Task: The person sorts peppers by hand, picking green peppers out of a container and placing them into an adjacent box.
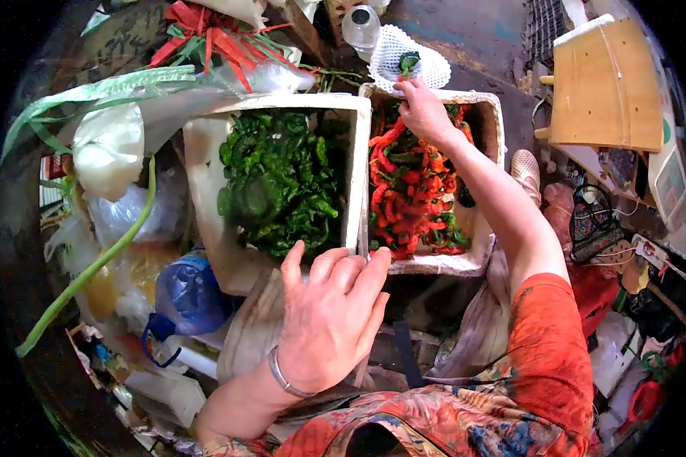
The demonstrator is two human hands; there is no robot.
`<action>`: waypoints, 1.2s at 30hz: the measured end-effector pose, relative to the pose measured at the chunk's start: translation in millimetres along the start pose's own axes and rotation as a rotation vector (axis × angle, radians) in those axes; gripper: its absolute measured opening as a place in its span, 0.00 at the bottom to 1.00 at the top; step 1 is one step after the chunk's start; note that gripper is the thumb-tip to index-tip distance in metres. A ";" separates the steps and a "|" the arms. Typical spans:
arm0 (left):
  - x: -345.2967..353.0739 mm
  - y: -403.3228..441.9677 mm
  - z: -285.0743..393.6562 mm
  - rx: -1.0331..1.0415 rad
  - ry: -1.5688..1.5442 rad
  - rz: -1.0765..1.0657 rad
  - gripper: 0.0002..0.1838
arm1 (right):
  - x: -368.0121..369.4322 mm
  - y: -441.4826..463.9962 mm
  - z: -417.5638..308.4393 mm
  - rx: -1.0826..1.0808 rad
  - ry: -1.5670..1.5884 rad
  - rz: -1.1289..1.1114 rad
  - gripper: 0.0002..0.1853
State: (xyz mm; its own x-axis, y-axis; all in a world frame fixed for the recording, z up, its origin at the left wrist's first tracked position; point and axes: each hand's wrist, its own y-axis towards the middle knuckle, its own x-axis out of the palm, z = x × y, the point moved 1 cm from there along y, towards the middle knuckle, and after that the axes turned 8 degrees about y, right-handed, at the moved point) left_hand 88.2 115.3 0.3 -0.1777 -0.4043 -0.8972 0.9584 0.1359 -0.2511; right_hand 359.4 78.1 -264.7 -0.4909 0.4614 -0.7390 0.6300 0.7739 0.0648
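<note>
My left hand (329, 320), a metal bangle on its wrist, spreads its fingers over the near rims of two white foam boxes. Wrinkled green peppers (282, 179) fill the left foam box (206, 164). Mostly red peppers (409, 194), with some green ones among them, lie in the right foam box (476, 263). My right hand (428, 116) reaches over the far rim of the right box. Its fingertips close at a small dark green pepper (409, 61) with a bit of red at its lower end, against a white foam net (427, 65).
Behind the boxes stand a clear plastic bottle (360, 29) and a bundle of red strips (209, 38). Plastic bags (110, 152) and a blue water jug (190, 293) crowd the left. A wooden stool (606, 84) is at the right, near a shoe (526, 174).
</note>
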 end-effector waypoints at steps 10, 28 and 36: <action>-0.9 -2.7 -0.1 0.004 -0.003 0.027 0.24 | -29.4 -8.6 -16.8 -0.217 -0.035 -0.001 0.21; 5.5 -3.1 23.3 0.073 0.034 0.293 0.19 | -109.7 -70.3 19.3 0.178 -0.162 -0.225 0.15; 22.8 30.4 45.1 0.017 0.112 0.099 0.23 | -55.0 -104.2 50.4 0.381 -0.187 -0.261 0.24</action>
State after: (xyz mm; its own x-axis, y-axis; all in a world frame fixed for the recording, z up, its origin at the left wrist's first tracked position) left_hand 123.4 69.4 -11.4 -0.1049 -0.2861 -0.9524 0.9760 0.1543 -0.1539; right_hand 351.1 -49.8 -264.6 -0.5670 0.1607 -0.8079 0.6930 0.6233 -0.3624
